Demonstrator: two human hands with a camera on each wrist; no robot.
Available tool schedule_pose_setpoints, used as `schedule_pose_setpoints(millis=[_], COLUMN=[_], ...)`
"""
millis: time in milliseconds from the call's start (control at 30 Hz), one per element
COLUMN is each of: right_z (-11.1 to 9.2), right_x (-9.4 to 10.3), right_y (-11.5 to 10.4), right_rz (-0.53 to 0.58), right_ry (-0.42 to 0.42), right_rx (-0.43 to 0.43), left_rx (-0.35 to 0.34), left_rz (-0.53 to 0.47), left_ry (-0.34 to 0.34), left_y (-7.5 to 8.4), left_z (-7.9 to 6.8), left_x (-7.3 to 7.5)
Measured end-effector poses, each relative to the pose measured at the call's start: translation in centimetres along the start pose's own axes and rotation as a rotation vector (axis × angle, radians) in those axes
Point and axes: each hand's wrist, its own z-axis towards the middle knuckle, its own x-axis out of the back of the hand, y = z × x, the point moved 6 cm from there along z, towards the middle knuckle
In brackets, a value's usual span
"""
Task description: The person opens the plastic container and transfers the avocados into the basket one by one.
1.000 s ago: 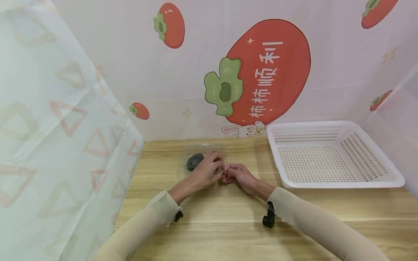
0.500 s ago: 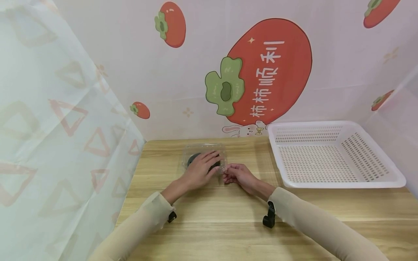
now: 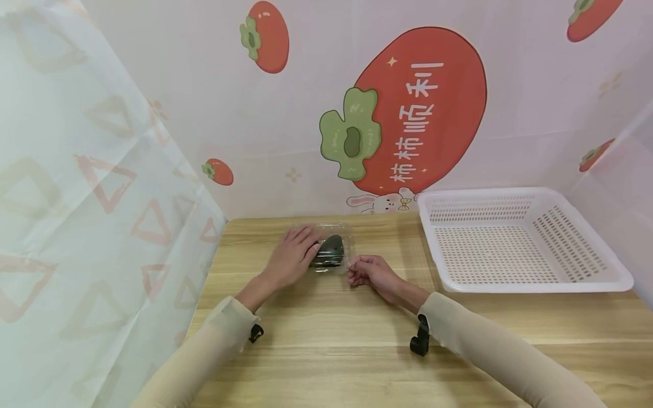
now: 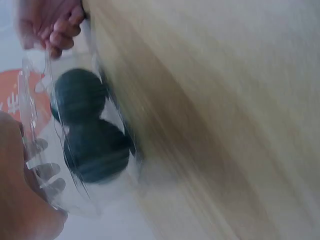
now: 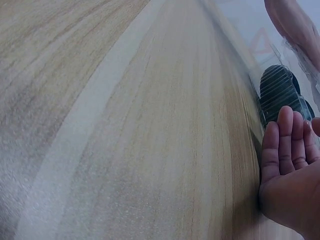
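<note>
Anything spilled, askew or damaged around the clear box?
Nothing stands out. Two dark green objects sit inside the clear box, left hand over its left part, right hand at its near right corner. White basket is upright. Can't tell whether the lid is fully seated.

I'm counting two hands, the left hand [image 3: 289,256] and the right hand [image 3: 374,275]; one clear box [image 3: 347,242] is holding two dark green lumps [image 4: 96,155]; far right, one basket [image 3: 535,288] is sitting on one table [image 3: 326,357].
</note>
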Motion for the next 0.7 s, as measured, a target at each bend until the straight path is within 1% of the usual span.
schedule_pose_setpoints(millis=[100, 167, 233, 333, 433, 533, 700], right_z=[-0.1, -0.1, -0.2, -0.2, -0.2, -0.2, -0.1], right_x=[0.0, 0.0, 0.0, 0.0, 0.0, 0.0, -0.1], right_y=[0.0, 0.0, -0.1, -0.1, -0.2, -0.1, 0.1], right_rz=[-0.002, -0.011, -0.016, -0.019, -0.013, -0.002, 0.004], right_ry=[0.001, 0.000, 0.000, -0.001, 0.001, 0.008, 0.018], right_rx=[0.003, 0.004, 0.005, 0.007, 0.007, 0.003, -0.001], left_rx=[0.021, 0.026, 0.037, 0.071, 0.110, 0.138, 0.160], left_rz=[-0.097, -0.190, -0.283, -0.422, -0.507, -0.571, -0.642], left_ry=[0.015, 0.018, 0.014, -0.004, -0.019, -0.026, -0.023], left_y=[-0.9, -1.4, -1.9, -2.6, -3.2, -3.7, -4.3], left_z=[0.0, 0.2, 0.3, 0.4, 0.5, 0.6, 0.8], left_x=[0.4, 0.7, 0.9, 1.0, 0.9, 1.0, 1.1])
